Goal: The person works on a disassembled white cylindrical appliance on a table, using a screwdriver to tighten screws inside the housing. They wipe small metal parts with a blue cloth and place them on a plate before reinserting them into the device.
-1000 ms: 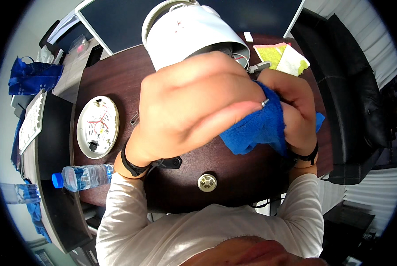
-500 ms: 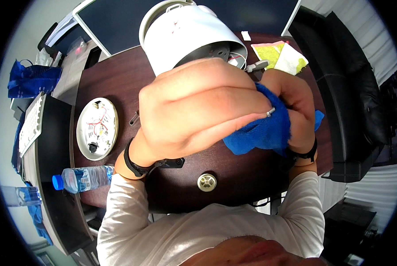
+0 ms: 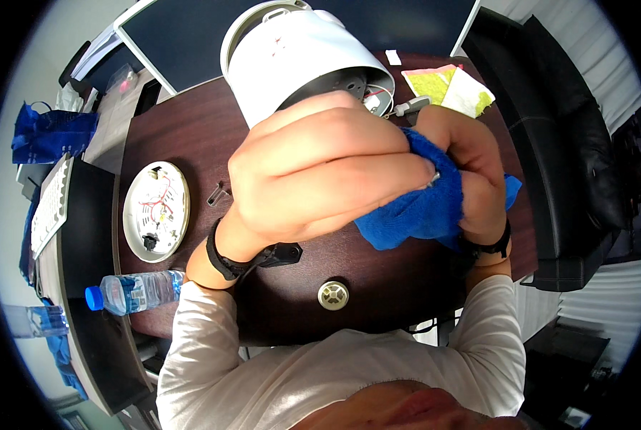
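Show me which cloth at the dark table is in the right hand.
The blue cloth, bunched in the right hand; the yellow-green and white cloth instead lies on the table, beyond that hand.

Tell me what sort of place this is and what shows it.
Likely an office, its table doubling as a workbench: a dark partition panel stands behind, a black sofa beside, and a round white base with exposed wiring lies on it.
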Demonstrator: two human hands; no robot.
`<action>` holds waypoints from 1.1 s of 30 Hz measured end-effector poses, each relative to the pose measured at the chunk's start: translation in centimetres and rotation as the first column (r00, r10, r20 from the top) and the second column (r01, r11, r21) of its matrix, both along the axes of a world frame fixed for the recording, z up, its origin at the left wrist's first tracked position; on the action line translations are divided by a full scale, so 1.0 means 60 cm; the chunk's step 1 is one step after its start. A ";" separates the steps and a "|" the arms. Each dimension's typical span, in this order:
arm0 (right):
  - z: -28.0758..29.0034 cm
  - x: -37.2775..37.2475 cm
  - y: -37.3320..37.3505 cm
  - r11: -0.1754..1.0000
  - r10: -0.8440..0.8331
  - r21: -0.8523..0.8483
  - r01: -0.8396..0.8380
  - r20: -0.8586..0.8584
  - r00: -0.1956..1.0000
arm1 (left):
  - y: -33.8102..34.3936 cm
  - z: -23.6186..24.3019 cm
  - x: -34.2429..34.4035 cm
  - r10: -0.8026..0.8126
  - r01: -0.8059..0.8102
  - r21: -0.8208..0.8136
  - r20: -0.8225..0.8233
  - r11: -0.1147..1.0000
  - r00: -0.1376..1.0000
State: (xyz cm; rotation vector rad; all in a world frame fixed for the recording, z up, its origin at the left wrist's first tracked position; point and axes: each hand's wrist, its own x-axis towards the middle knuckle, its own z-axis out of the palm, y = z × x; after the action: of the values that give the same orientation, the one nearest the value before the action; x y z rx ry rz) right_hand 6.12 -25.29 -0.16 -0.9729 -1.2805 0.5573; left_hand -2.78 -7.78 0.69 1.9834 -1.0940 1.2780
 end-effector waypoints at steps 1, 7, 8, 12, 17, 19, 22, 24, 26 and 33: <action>0.000 0.001 0.000 1.000 0.002 0.003 -0.002 0.008 1.000 | -0.002 -0.001 0.002 -0.020 0.020 -0.028 0.024 0.999 1.000; 0.004 0.004 0.001 1.000 0.012 -0.010 -0.012 0.016 1.000 | -0.007 -0.005 0.006 0.018 -0.013 -0.046 0.105 0.999 0.994; 0.005 0.003 -0.001 1.000 0.006 -0.024 -0.006 0.022 1.000 | -0.006 -0.005 0.006 0.060 -0.058 -0.029 0.085 0.998 0.995; 0.006 0.003 -0.003 0.999 0.012 -0.046 -0.010 0.042 0.999 | -0.008 -0.005 0.007 0.118 -0.118 -0.013 0.166 0.993 0.979; 0.005 0.004 -0.001 0.999 0.032 -0.002 -0.032 0.035 0.999 | -0.004 0.000 -0.010 0.123 -0.130 0.106 0.077 0.986 0.989; 0.005 0.005 0.000 1.000 0.015 0.011 -0.015 0.067 0.998 | -0.004 0.000 -0.010 0.126 -0.137 0.107 0.108 0.985 0.986; 0.008 0.006 -0.001 1.000 -0.007 0.011 0.006 0.102 0.995 | -0.005 0.000 -0.006 0.117 -0.121 0.054 0.067 0.991 0.991; 0.009 0.005 -0.002 1.000 -0.011 0.013 0.009 0.123 0.992 | -0.006 0.000 -0.007 0.104 -0.107 0.051 0.060 0.993 0.993; 0.009 0.004 -0.004 1.000 -0.026 -0.006 0.027 0.141 0.990 | -0.006 0.001 -0.010 0.100 -0.103 0.061 0.049 0.993 0.994; 0.002 0.009 0.002 0.999 0.024 0.030 -0.027 0.094 0.995 | -0.005 0.004 -0.014 0.107 -0.110 0.091 0.036 0.990 0.994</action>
State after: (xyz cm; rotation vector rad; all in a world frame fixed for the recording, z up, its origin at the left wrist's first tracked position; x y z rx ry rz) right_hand 6.66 -25.16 -0.01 -0.9672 -1.3826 0.5149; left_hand -3.61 -8.10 0.95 2.1248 -1.0910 1.3394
